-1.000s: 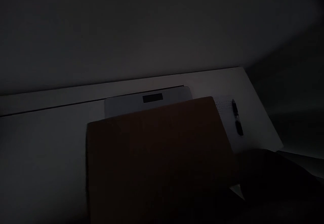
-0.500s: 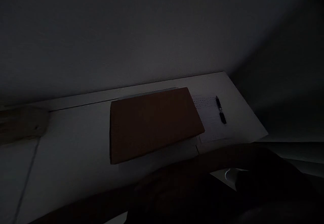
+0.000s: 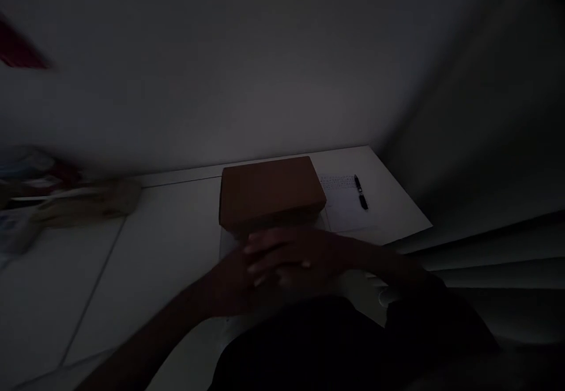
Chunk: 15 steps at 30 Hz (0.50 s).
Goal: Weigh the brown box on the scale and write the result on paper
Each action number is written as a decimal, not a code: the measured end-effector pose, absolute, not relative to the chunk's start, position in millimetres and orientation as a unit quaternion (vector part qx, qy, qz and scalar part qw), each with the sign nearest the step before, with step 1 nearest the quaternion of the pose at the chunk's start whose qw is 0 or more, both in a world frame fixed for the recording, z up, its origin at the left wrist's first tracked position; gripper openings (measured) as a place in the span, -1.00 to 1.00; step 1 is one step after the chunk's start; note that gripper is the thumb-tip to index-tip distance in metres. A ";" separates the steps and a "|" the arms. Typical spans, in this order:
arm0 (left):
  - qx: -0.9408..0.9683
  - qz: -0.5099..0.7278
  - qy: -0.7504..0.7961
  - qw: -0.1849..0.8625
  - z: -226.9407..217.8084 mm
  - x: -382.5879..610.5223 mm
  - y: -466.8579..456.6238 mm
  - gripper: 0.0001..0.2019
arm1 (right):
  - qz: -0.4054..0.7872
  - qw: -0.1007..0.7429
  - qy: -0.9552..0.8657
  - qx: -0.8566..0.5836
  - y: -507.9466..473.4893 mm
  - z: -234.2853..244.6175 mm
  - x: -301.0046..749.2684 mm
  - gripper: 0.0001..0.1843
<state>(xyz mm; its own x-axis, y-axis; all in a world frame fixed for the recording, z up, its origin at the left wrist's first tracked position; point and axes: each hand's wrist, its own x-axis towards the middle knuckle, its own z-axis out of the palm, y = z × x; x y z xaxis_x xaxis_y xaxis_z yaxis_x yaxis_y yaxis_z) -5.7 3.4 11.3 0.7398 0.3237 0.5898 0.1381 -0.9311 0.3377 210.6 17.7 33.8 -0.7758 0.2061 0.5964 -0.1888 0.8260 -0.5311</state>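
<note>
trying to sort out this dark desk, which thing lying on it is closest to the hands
The brown cardboard box, just beyond the overlapped hands. The black pen lies farther right on the paper.

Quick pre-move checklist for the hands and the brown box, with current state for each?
1. Box resting flat on table: ok.
2. Box lid shut: ok.
3. Hands off the box: left hand and right hand overlap just in front of it; contact cannot tell.
4. Hands empty: cannot tell, too dark.
5. Pen on paper, apart from box: ok.
6. Lighting adequate: not ok.
</note>
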 end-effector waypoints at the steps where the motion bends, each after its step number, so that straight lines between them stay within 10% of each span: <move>1: 0.915 0.357 0.145 0.118 20.5 -12.1 6.7 -0.59 | 0.264 0.370 -0.890 -0.035 20.0 40.7 215.9 -0.69; 7: 0.645 0.653 0.372 0.139 11.8 -41.8 29.1 -0.75 | 0.138 0.594 -0.708 -0.356 51.9 21.7 244.4 -0.57; 15: 0.447 0.642 0.481 0.396 -49.4 -27.6 52.6 -0.22 | 0.297 0.548 -0.577 -0.527 73.8 -48.8 242.8 0.11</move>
